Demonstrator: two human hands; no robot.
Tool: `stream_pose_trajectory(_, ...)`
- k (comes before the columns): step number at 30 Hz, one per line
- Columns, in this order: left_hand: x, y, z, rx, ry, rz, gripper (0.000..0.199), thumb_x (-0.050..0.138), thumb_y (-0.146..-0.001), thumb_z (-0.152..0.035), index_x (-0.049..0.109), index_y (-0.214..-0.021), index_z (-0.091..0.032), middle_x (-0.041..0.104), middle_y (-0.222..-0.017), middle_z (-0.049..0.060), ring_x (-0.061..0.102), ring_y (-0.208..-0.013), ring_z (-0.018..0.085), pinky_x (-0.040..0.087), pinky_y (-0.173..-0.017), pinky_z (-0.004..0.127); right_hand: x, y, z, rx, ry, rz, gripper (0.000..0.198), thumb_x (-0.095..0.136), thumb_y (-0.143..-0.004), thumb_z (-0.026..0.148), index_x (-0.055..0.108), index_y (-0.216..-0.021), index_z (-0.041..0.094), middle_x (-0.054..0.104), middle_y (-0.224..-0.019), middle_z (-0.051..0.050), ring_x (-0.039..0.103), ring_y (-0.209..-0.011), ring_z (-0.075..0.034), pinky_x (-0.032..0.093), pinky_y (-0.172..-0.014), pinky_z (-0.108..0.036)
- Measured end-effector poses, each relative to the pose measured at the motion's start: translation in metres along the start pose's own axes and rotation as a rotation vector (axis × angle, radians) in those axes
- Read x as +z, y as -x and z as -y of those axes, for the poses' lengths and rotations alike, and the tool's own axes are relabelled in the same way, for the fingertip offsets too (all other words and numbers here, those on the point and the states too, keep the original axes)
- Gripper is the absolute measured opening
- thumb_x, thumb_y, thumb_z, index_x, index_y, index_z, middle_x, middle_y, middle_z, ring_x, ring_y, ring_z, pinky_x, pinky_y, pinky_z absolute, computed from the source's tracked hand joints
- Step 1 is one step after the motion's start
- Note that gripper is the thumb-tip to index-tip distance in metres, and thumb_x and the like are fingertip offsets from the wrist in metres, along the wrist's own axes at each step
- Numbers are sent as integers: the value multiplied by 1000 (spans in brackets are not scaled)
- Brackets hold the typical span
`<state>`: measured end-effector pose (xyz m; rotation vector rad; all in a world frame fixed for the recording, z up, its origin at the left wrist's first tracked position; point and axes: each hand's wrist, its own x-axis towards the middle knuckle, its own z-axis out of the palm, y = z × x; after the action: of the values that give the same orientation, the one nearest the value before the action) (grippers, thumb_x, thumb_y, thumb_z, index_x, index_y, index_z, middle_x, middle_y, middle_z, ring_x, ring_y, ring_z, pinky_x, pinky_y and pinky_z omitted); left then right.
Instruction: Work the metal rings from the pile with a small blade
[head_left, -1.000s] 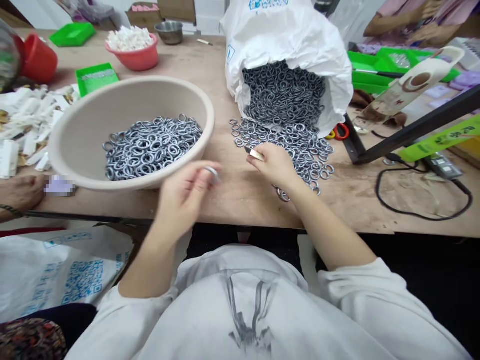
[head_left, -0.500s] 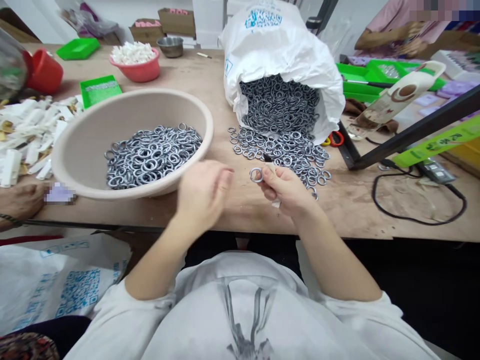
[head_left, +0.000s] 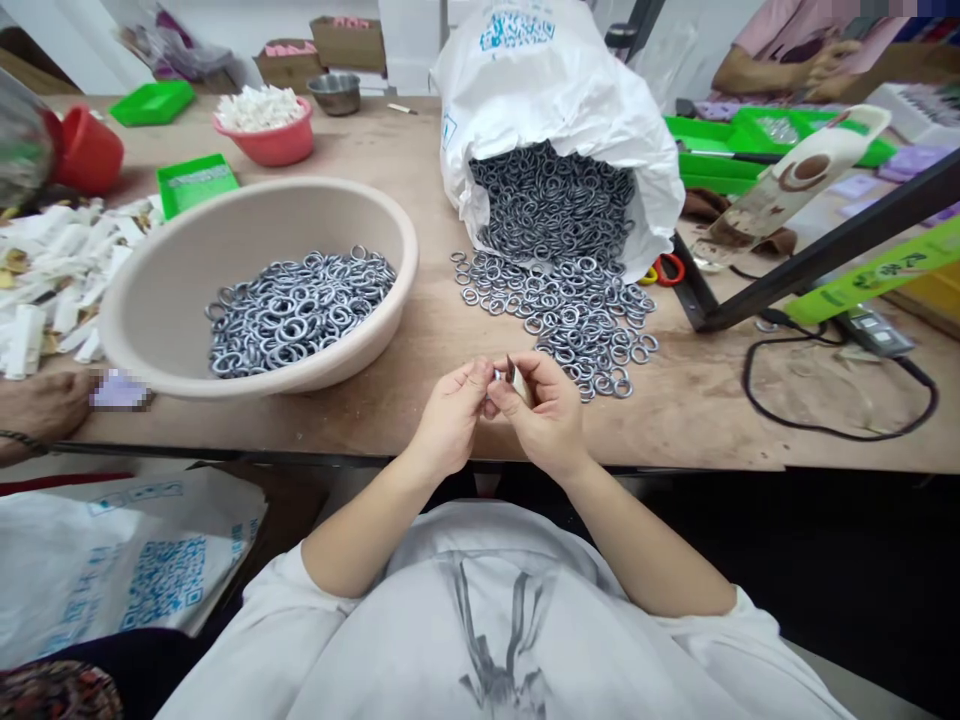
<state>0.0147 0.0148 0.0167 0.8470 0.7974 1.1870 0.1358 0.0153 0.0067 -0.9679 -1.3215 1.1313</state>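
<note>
Just above the table's front edge, my two hands meet. My left hand (head_left: 454, 415) pinches a grey ring (head_left: 497, 375), mostly hidden by the fingertips. My right hand (head_left: 547, 415) is closed around a small knife (head_left: 521, 386) with a pale handle and a short dark pointed blade, held against the ring. Beyond my right hand lies a loose pile of grey rings (head_left: 592, 310), spilling from a white sack (head_left: 555, 90) on its side. To the left of my hands, a beige basin (head_left: 157, 310) holds a heap of similar rings (head_left: 300, 310).
Another person's hand (head_left: 45, 400) rests at the left edge. White plastic pieces (head_left: 67, 270), green trays (head_left: 196, 185) and a pink bowl (head_left: 277, 142) stand on the left. On the right are a black metal bar (head_left: 825, 245), a cable (head_left: 750, 390) and scissors (head_left: 670, 268).
My left hand has come right, from beside the basin to my right hand, and now pinches the ring. My right hand has moved slightly down and left, keeping the knife.
</note>
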Motion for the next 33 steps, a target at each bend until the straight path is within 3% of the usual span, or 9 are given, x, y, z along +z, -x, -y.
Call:
stream_pose_trajectory(6, 2, 0, 0, -26, 29, -64, 58, 65, -81, -67, 41, -60, -19, 32, -49, -7, 26, -47, 6, 24, -48, 22, -9, -7, 1, -4, 150, -1, 48, 57, -88, 68, 54, -76, 22, 48, -62, 4, 45, -56, -12, 39, -55, -26)
stream_pose_trajectory(10, 0, -1, 0, -5, 5, -132, 58, 64, -82, -66, 39, -58, -19, 32, -51, -6, 28, -48, 6, 26, -48, 23, -15, 0, 14, -195, 472, 190, 46, 47, -98, 58, 53, -70, 21, 48, -63, 2, 44, -59, -13, 33, -58, -28)
stream_pose_trajectory(16, 0, 0, 1, -8, 62, -142, 57, 73, -75, -64, 41, -62, -18, 34, -58, -6, 29, -52, 6, 26, -48, 22, -7, 7, 20, -312, 668, 221, 41, 47, -100, 46, 47, -68, 21, 48, -63, 2, 43, -59, -13, 30, -58, -28)
stream_pose_trajectory(21, 0, 4, 6, -9, 7, -78, 56, 70, -76, -66, 44, -63, -19, 34, -56, -6, 29, -51, 7, 28, -49, 22, -12, 2, 15, -210, 613, 227, 45, 48, -98, 51, 43, -64, 22, 47, -60, 2, 41, -57, -13, 27, -56, -28)
stream_pose_trajectory(25, -5, 14, -4, 28, -157, 74, 56, 63, -83, -66, 46, -58, -18, 39, -52, -4, 35, -50, 8, 32, -51, 24, -36, -24, -6, -20, 481, 34, 56, 41, -95, 69, 41, -63, 23, 41, -57, 3, 39, -55, -13, 29, -55, -27)
stream_pose_trajectory(27, -15, 17, -23, 118, -255, 41, 53, 62, -84, -64, 53, -60, -18, 46, -54, -2, 40, -50, 10, 36, -51, 25, -49, -43, -12, 2, 547, -20, 57, 41, -94, 71, 44, -64, 23, 41, -56, 4, 39, -55, -14, 29, -55, -27)
stream_pose_trajectory(29, -33, 16, -50, 322, -475, -88, 45, 62, -87, -59, 65, -69, -18, 59, -65, 2, 51, -58, 12, 44, -58, 27, -57, -65, -13, 3, 728, -25, 53, 45, -93, 68, 51, -68, 22, 47, -58, 2, 44, -58, -15, 31, -58, -28)
stream_pose_trajectory(31, -55, 12, -80, 546, -766, -281, 38, 54, -94, -53, 75, -97, -21, 68, -79, 4, 59, -69, 15, 50, -70, 31, -57, -89, -9, 9, 976, -14, 46, 55, -90, 63, 60, -74, 21, 57, -66, -2, 51, -65, -18, 34, -61, -29)
stream_pose_trajectory(33, -77, 7, -105, 738, -1140, -473, 35, 51, -98, -42, 73, -119, -24, 71, -93, 6, 63, -84, 19, 51, -85, 38, -50, -114, -8, 21, 1188, 31, 38, 62, -88, 57, 69, -88, 20, 67, -85, -8, 60, -79, -24, 39, -68, -32)
